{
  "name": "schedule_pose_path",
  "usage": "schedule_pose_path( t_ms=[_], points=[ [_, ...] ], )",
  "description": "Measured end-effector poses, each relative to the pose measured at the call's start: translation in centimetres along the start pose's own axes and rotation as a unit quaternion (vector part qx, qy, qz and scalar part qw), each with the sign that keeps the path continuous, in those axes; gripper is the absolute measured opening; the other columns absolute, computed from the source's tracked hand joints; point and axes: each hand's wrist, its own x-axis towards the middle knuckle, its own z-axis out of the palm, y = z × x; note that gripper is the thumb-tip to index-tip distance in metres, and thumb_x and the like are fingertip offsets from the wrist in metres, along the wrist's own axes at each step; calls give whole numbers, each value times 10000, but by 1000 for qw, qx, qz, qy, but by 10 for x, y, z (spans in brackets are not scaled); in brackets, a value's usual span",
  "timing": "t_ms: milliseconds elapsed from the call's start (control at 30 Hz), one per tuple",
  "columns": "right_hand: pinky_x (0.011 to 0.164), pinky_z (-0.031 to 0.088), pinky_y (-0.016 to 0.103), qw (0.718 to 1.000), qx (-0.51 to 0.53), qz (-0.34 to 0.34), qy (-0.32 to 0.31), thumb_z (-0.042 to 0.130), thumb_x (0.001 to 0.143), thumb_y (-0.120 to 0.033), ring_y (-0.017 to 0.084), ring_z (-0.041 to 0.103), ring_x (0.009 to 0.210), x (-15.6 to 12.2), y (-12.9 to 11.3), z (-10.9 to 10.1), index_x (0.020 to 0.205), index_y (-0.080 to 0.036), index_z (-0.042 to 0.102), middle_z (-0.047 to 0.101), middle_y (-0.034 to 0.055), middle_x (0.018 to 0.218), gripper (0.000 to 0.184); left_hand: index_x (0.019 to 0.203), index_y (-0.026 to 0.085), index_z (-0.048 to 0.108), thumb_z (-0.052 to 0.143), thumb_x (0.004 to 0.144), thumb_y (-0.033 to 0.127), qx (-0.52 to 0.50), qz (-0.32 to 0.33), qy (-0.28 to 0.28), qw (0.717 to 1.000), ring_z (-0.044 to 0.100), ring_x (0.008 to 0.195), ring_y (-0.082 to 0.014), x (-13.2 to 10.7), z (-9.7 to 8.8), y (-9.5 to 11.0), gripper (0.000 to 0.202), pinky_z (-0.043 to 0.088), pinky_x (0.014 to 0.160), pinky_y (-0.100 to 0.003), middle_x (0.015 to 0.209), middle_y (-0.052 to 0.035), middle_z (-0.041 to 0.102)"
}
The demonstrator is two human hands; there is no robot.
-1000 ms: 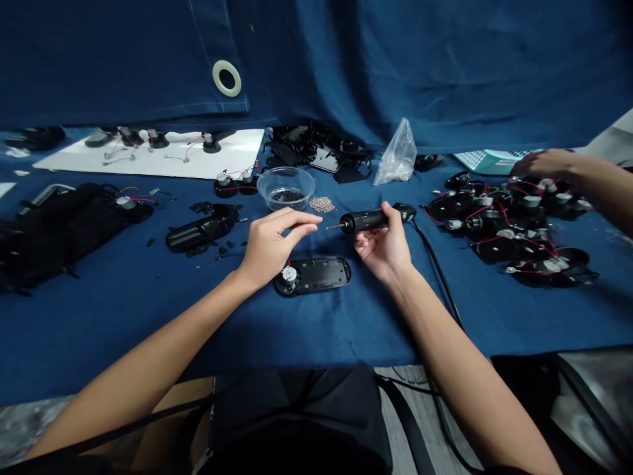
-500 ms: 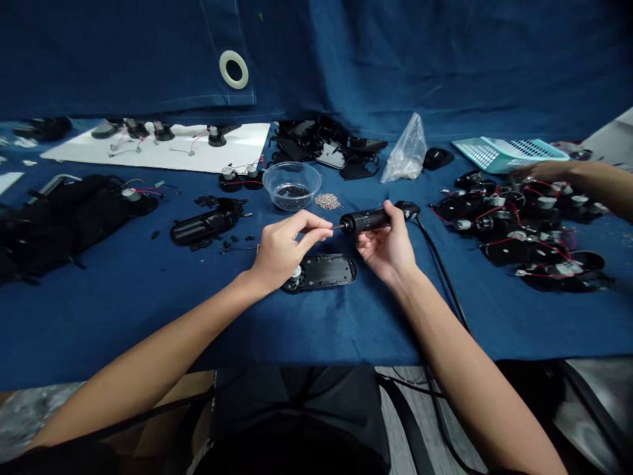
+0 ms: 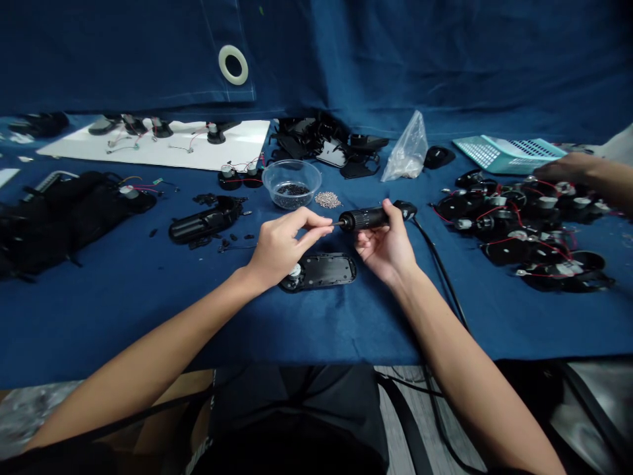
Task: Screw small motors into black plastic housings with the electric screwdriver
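My right hand (image 3: pixel 388 239) is shut around a black electric screwdriver (image 3: pixel 366 219), whose thin bit points left. My left hand (image 3: pixel 284 249) pinches thumb and forefinger right at the bit's tip, on what looks like a tiny metal screw, barely visible. Below that hand lies a black oval plastic housing (image 3: pixel 324 272), with a small silver motor (image 3: pixel 295 271) at its left end, partly hidden by my palm. At the right, a co-worker's hand (image 3: pixel 564 168) reaches over a heap of wired black motor assemblies (image 3: pixel 519 231).
Blue cloth covers the table. Just beyond my hands stand a clear bowl (image 3: pixel 291 185) of small dark parts and a little heap of silver screws (image 3: pixel 328 200). Farther back are a plastic bag (image 3: pixel 405 150), a teal basket (image 3: pixel 509 155) and a white board (image 3: pixel 148 148). The screwdriver's black cable (image 3: pixel 440 264) runs toward me.
My left hand has moved right, its fingertips now meeting the bit's tip, and it covers more of the motor. The co-worker's hand has shifted down and right, and the whole view has tilted slightly.
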Motion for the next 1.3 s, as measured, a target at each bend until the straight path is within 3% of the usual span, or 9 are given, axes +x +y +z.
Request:
schedule_pose_path(
  t_ms=[167,267,400,500,633,733,833,1167,1300],
  points=[
    [329,423,148,1000,-8,5,-5,588,875,-517,82,539,401,0,1,1,777,-155,531,604,23,581,380,870,163,660,638,913,248,44,77,-3,996,695,798,-111,0,-1,-8,98,526,748,-215,887,-11,747],
    [334,421,143,1000,-6,10,-7,564,894,-511,79,540,403,-1,-1,1,778,-146,531,605,28,578,385,1074,167,646,636,911,322,60,100,-20,993,679,919,-148,-1,0,-12,224,520,859,-275,985,-40,731],
    [333,418,143,1000,8,7,-7,569,897,-498,76,532,400,0,-5,1,773,-158,509,591,14,571,367,1320,167,523,697,802,521,81,100,-42,991,585,1151,-238,3,-1,-12,651,453,1020,-394,1206,-111,649],
    [337,426,142,1000,5,-2,22,533,920,-504,79,538,400,2,-7,-1,766,-154,508,578,16,552,383,1260,157,566,670,834,510,76,41,-42,995,565,1162,-240,9,-7,-7,563,438,1028,-393,1204,-110,632],
    [419,515,156,996,-42,29,75,525,941,-479,106,601,452,9,-7,-6,820,-116,554,618,59,578,384,1091,187,647,624,905,406,32,-58,-167,984,604,1062,-196,4,-27,-2,288,463,963,-339,1099,-46,661],
    [489,569,183,992,-74,73,72,534,945,-457,136,658,522,13,-8,-8,899,-72,589,671,111,656,392,1158,226,624,670,857,468,30,-100,-282,954,559,1154,-215,-13,-44,-3,390,427,1016,-356,1207,-36,626],
    [537,594,199,987,-106,100,66,536,945,-453,159,692,582,15,-11,-8,949,-55,600,696,143,714,403,1269,248,554,681,829,525,52,-124,-333,933,503,1228,-224,-30,-54,-3,535,397,1053,-367,1302,-38,567],
    [610,606,237,945,-276,172,35,356,985,-573,167,699,620,22,-18,-14,951,-19,636,706,178,740,621,1263,226,519,686,822,441,153,-75,-333,927,522,1152,-252,-44,-47,-1,519,358,1045,-420,1241,-53,586],
    [628,600,268,903,-403,147,12,256,1016,-522,169,691,651,26,-18,-17,845,-77,628,698,176,743,605,1334,245,469,685,833,476,161,-72,-344,922,520,1180,-260,-49,-51,-2,593,351,1054,-429,1266,-55,583]
  ],
)
